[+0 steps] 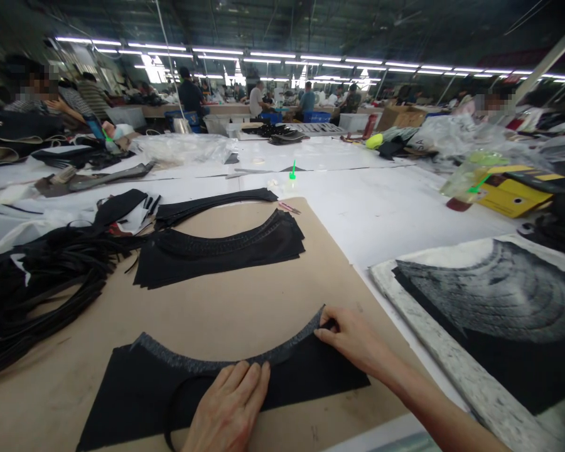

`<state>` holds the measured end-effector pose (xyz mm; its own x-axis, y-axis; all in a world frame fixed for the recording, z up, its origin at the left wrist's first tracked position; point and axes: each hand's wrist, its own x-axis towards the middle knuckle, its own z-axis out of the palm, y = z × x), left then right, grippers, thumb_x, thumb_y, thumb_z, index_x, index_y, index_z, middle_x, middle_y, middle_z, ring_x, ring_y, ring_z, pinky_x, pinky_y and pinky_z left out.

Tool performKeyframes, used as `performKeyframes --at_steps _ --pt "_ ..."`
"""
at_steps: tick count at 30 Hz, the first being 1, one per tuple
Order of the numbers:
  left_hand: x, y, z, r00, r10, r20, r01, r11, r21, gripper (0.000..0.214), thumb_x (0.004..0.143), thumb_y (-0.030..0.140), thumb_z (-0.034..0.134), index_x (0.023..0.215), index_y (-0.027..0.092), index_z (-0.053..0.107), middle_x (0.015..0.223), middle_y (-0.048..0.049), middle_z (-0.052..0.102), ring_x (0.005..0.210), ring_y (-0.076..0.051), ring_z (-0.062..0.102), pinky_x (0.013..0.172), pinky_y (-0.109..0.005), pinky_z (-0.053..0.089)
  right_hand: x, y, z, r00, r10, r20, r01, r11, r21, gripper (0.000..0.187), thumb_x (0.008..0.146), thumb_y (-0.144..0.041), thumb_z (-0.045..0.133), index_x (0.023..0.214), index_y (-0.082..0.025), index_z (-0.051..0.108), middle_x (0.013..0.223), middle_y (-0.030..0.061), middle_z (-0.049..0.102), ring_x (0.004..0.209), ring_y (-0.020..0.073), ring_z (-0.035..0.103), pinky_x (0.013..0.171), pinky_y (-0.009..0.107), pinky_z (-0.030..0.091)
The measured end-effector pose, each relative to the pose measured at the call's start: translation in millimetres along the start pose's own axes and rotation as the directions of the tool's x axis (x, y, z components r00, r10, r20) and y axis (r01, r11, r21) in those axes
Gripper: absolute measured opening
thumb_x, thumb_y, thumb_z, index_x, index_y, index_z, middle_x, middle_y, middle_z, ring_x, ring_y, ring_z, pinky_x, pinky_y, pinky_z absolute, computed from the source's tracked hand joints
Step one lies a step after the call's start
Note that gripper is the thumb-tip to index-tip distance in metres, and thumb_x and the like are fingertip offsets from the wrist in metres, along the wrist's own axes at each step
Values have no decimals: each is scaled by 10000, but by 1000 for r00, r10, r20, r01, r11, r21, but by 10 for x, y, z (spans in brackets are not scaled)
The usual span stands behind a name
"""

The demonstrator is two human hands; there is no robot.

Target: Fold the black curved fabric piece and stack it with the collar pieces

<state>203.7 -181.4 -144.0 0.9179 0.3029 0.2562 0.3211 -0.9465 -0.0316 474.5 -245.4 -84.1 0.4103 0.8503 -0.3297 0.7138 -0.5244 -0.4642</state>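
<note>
A black panel (311,383) with a concave upper edge lies on the brown board (245,314). A speckled grey band (179,361) runs along that curve. My left hand (233,402) rests on the panel's middle, fingers stretched flat, tips at the band. From beneath this hand a narrow black strip (170,408) loops out to the left. At the curve's right tip, my right hand (341,329) is closed, thumb and forefinger pinching the black material there. Whether the strip's end is also in that pinch is hidden.
Stacked black curved panels (226,251) lie farther up the board, near a red-handled small tool (289,207). A heap of black strips (37,282) is at left. A green-tipped bottle (292,176) stands behind. At right are a stained slab (433,351) and a yellow box (513,194). People work beyond.
</note>
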Motion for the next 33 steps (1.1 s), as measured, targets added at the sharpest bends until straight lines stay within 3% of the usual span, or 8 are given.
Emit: performKeyframes --at_steps 4,7,14,18,27,33 --pt "22 5 -7 998 70 -8 -70 998 8 507 841 46 398 1333 126 492 1077 -88 651 1025 -213 563 918 -298 451 11 43 2 1000 -4 -10 4 999 46 45 794 -193 578 812 -196 619 717 -11 647 706 149 592 589 224 329" --pt "25 19 -17 999 54 4 -54 999 -2 483 866 66 409 1341 117 481 1031 -83 645 1010 -217 559 918 -298 445 4 29 23 999 1 -34 1 999 44 68 796 -181 576 836 -195 629 754 -1 657 732 155 594 621 233 334" --pt "103 64 -58 996 -26 87 30 998 -46 678 802 2 401 1446 203 335 1014 -48 624 962 -195 550 901 -293 448 -4 8 62 998 8 -65 -7 1000 14 85 825 -187 566 872 -196 636 712 -4 646 700 158 590 625 247 322" --pt "178 49 -40 991 -8 137 13 999 -36 687 793 25 431 1444 225 342 1049 -49 614 942 -196 542 868 -304 451 0 8 66 997 19 -76 -17 1000 23 71 819 -188 573 858 -194 631 706 -7 643 688 157 593 605 241 320" --pt "146 83 245 1000 -23 20 23 1000 10 617 823 101 463 1416 252 387 999 -52 597 927 -226 519 823 -349 431 25 147 124 990 23 -137 -6 992 128 31 808 -227 569 819 -199 558 645 -36 580 627 146 575 574 245 350" --pt "173 87 110 1000 -13 13 12 1000 21 541 879 130 459 1404 255 412 1002 -57 594 951 -214 524 857 -314 425 -9 214 198 975 -37 -218 67 989 131 66 867 -225 450 861 -214 515 769 -8 592 730 164 572 675 273 385"
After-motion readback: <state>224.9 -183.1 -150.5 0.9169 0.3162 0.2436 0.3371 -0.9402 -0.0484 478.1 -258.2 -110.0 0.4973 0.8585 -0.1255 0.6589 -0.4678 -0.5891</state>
